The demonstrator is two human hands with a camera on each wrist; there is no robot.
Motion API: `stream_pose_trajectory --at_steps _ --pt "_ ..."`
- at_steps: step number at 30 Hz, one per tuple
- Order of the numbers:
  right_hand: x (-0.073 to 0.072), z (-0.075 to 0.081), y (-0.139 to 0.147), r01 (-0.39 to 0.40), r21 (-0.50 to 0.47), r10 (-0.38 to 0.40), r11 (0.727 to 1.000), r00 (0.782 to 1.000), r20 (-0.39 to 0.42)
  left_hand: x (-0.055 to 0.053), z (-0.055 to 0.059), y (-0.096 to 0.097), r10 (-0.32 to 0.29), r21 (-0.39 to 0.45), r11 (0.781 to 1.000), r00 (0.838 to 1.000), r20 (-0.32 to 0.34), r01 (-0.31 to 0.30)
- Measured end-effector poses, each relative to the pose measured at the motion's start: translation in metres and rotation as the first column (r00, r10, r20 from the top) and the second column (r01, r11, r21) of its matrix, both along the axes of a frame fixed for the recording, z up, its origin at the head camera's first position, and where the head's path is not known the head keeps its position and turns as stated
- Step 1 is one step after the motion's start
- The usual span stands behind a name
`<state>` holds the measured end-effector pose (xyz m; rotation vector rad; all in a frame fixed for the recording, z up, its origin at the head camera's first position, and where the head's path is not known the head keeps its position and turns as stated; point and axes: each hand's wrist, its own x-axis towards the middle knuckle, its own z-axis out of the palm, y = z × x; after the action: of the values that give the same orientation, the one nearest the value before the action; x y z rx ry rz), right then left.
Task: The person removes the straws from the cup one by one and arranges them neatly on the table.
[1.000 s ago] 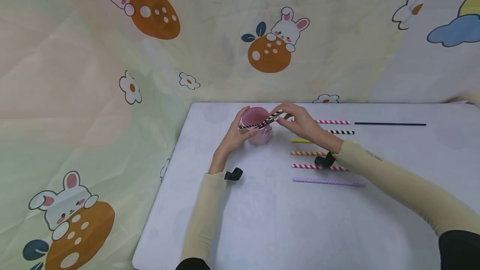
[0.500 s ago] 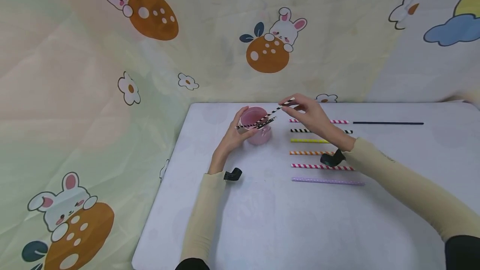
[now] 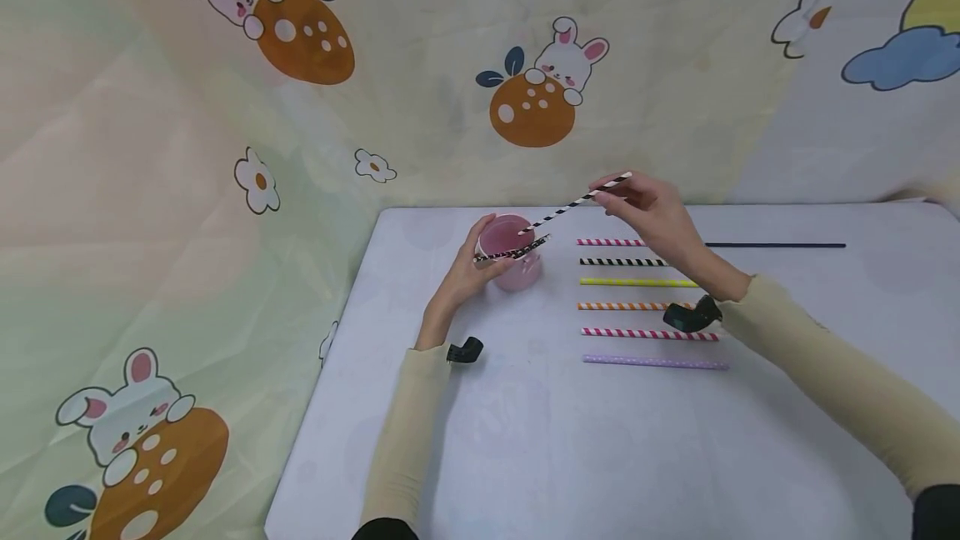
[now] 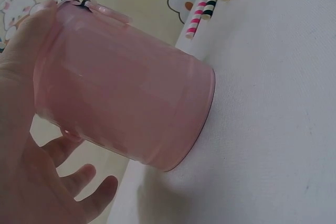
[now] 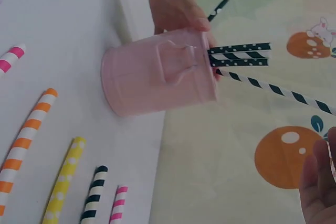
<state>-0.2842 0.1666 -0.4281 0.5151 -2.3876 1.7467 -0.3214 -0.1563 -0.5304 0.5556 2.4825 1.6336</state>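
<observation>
since a second ago the right hand (image 3: 651, 211) has drawn a striped straw (image 3: 562, 213) up and rightward, away from the bunch (image 3: 531, 249) at the rim of the cup (image 3: 522, 273), which seems to single that straw out, though its lower end is still at the cup's mouth. its fingers pinch the straw near the upper end, while those of the left hand (image 3: 471, 269) grip the cup, on the tabletop (image 3: 487, 440) left of the laid-out straws (image 3: 630, 307). no brand, label or writing is readable.

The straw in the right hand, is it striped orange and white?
No, the straw that the right hand pinches is striped black and white.
</observation>
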Motion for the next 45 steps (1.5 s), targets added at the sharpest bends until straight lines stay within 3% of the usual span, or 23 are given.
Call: stream_pose_trajectory --at_steps 8,13,21,27,32,39,43,45 --pt "0.006 0.007 0.023 0.017 -0.067 -0.019 0.998 0.999 -0.033 0.001 0.001 0.001 0.009 -0.004 1.000 1.000 0.023 -0.008" --pt "0.012 0.011 0.039 0.011 -0.056 -0.013 0.998 0.999 -0.033 0.000 0.000 0.000 0.010 -0.012 1.000 1.000 0.017 -0.010" --pt "0.021 0.021 0.065 0.042 0.080 -0.041 0.996 0.999 -0.023 0.001 -0.001 -0.001 0.015 0.000 1.000 1.000 0.025 -0.015" --pt "0.028 0.033 0.083 0.078 0.223 -0.084 0.972 0.996 0.017 0.001 -0.001 -0.001 0.009 0.005 1.000 1.000 0.028 -0.009" --pt "0.034 0.045 0.096 0.067 0.398 -0.086 0.915 0.996 0.031 0.002 0.000 -0.001 0.007 0.002 1.000 1.000 0.022 -0.007" --pt "0.041 0.053 0.108 0.021 0.644 -0.022 0.765 1.000 -0.006 0.001 0.001 -0.001 -0.002 0.000 1.000 1.000 0.023 0.002" --pt "0.043 0.055 0.113 -0.013 0.722 0.020 0.692 1.000 -0.001 -0.001 0.002 0.000 -0.013 -0.004 1.000 0.999 0.036 0.013" --pt "0.043 0.056 0.115 -0.038 0.750 0.028 0.661 0.999 0.026 0.003 0.007 0.002 -0.013 -0.009 1.000 0.999 0.041 0.014"
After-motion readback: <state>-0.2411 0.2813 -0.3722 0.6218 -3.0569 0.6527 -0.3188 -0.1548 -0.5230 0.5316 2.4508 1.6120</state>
